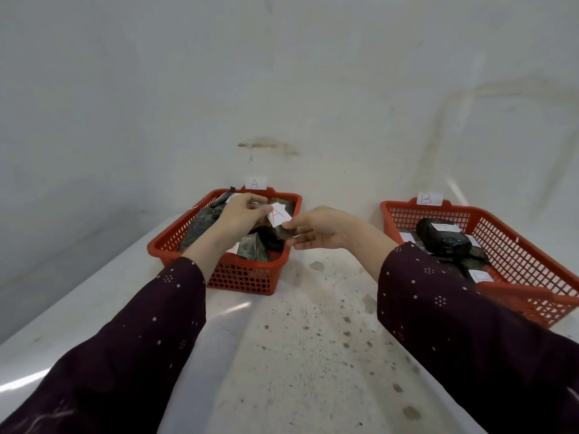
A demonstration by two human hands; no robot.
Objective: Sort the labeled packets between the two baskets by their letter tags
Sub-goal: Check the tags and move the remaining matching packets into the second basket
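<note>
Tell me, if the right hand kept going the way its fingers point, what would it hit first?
The right hand pinches the A-tagged packet, so that comes first; just beyond, likely the left hand, though depth is unclear.

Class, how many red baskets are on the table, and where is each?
2. The left basket sits against the wall below the A tag; the right basket sits below the B tag. None seems hidden.
</note>
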